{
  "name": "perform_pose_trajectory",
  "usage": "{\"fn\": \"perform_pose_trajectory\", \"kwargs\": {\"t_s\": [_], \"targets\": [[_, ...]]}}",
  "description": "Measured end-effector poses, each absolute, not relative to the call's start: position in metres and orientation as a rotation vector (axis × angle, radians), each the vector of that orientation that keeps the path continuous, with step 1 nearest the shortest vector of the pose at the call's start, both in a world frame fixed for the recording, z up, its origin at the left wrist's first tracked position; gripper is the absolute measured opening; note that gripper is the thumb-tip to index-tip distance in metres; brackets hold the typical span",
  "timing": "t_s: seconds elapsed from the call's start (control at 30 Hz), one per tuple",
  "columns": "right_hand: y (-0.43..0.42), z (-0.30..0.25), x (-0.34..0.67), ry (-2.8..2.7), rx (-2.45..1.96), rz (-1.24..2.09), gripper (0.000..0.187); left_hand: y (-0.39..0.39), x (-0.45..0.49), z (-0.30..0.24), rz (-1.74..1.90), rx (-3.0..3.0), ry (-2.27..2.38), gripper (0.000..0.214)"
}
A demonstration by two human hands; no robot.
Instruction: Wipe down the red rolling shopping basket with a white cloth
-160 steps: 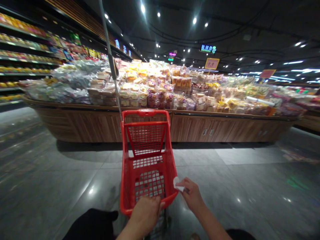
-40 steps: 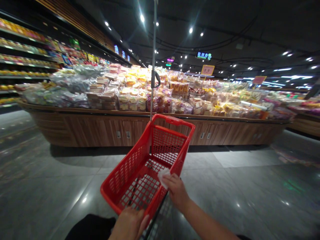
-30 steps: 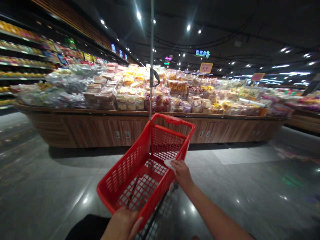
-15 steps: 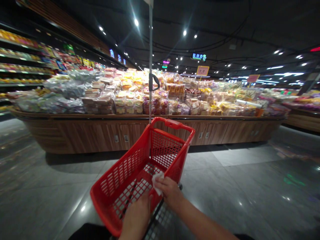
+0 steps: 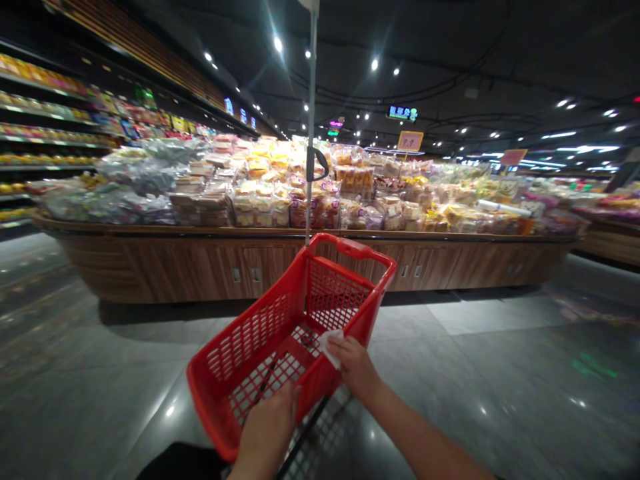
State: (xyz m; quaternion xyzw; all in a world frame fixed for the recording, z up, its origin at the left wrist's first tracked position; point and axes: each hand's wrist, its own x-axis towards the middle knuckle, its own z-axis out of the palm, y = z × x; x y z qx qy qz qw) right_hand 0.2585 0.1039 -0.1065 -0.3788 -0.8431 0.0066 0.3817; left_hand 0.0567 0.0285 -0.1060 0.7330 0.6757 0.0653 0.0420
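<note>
A red plastic shopping cart with lattice sides stands at an angle in front of me, its raised handle at the far end and its basket bare inside. My left hand is closed on the near side rim, fingers partly hidden behind the wrist and rim. Farther along the same rim, my right hand pinches a crumpled white tissue and presses it against the red plastic.
Behind the cart runs a long wood-panelled display stand heaped with bagged baked goods. A thin upright pole rises by the cart's far end. Stocked shelves line the left side. Grey tiled floor surrounds the cart.
My right hand has slid the tissue forward along the rim, away from my left hand. The left hand stays on the rim. The whole view has shifted slightly.
</note>
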Motion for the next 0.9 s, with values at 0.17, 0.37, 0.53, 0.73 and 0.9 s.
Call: {"fn": "perform_pose_trajectory", "kwargs": {"t_s": [0.17, 0.37, 0.53, 0.73, 0.9], "targets": [[0.111, -0.1, 0.264, -1.994, -1.175, -0.007, 0.054, 0.026, 0.055, -0.097, 0.118, 2.245, 2.081, 0.044], [0.096, -0.108, 0.259, -2.137, -1.032, 0.027, 0.057, 0.023, 0.056, -0.083, 0.037, 2.176, 2.103, 0.046], [0.124, -0.09, 0.298, -1.895, -1.223, -0.095, 0.055, 0.025, 0.052, -0.08, -0.016, 2.167, 2.16, 0.044], [0.103, -0.095, 0.263, -2.0, -1.142, -0.055, 0.051, 0.032, 0.036, -0.091, 0.012, 2.237, 2.155, 0.046], [0.108, -0.089, 0.28, -1.978, -1.172, -0.066, 0.054, 0.038, 0.018, -0.094, 0.036, 2.274, 2.094, 0.047]]}}
